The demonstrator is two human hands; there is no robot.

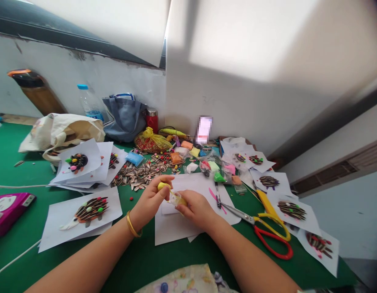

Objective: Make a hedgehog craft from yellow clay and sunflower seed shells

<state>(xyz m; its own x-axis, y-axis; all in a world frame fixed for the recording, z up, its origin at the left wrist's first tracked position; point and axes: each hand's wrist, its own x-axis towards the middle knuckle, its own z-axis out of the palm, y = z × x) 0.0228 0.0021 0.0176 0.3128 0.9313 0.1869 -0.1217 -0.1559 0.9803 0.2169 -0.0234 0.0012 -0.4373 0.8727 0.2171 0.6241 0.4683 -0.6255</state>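
Between the thumb and fingers of my left hand point(152, 201) is a piece of yellow modelling clay point(163, 186), its end drawn out toward my other hand. My right hand point(197, 208) is closed round a small clear plastic bag point(175, 198) with yellow clay inside. Both hands are over white paper sheets point(165, 234), close together. To the right of them lie a pink clay tool point(212, 193), a dark pen-like tool point(218, 199) and large scissors point(252, 219) with red and yellow handles.
Sunflower seeds point(138, 174) are heaped behind my hands, beside bagged coloured clay point(219, 176). Seed-and-clay hedgehog pictures point(92, 209) lie at both sides. Bags, bottles and a phone point(204, 129) stand along the wall. A purple device point(13, 209) sits far left.
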